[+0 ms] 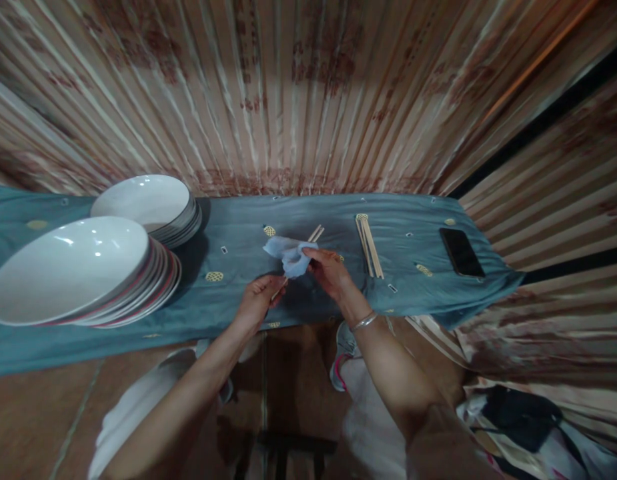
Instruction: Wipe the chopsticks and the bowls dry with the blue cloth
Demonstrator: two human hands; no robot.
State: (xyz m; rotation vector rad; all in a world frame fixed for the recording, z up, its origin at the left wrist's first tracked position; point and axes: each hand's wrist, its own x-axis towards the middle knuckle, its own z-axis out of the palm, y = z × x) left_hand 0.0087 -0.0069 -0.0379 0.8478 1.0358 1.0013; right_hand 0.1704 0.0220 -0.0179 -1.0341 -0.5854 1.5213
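Note:
A pair of light chopsticks is held above the table, slanting up and to the right. Closed round their lower ends is my left hand. My right hand pinches a light blue cloth, which is wrapped round the middle of the chopsticks and hides that part. Only the upper tips stick out past the cloth. To the right of my right hand, several more chopsticks lie in a loose bundle on the tablecloth.
Two stacks of white plates, a front stack and a back stack, stand at the left of the table. A black phone lies near the right end of the blue tablecloth. A pleated curtain hangs behind.

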